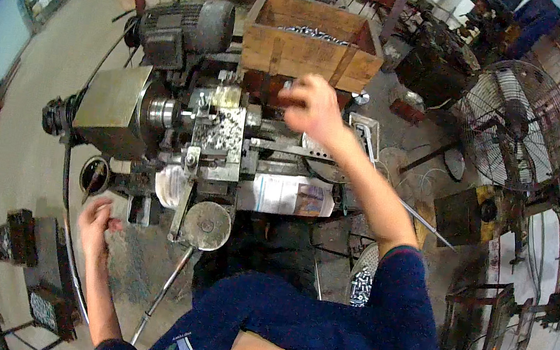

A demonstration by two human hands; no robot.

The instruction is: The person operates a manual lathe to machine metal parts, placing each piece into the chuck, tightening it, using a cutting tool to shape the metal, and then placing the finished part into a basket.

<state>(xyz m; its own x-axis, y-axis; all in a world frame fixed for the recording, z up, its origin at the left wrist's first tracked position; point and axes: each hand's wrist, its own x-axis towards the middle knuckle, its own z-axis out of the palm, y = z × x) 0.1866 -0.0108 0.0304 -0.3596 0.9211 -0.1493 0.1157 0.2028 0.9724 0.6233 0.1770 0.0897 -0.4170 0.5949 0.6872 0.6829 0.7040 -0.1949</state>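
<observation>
My right hand (314, 112) is raised over the right end of a small lathe, just in front of a wooden crate (311, 54). Its fingers bend toward the left and are smeared by motion, so I cannot make out anything in them. Low on the left, my left hand (98, 222) hangs in the air with loosely bent fingers, thumb apart, and no object visible in it. Near it are a round container (95, 174) with a stick in it and the lathe's metal disc (207, 226). The chuck (163, 113) faces the chip-strewn tool slide (220, 134).
Small shiny metal parts lie inside the crate, and more fill a bin (361, 287) by my right side. A motor (186, 27) sits behind the lathe. A large caged fan (516, 126) stands at right. Printed paper (284, 196) covers the lathe's front edge.
</observation>
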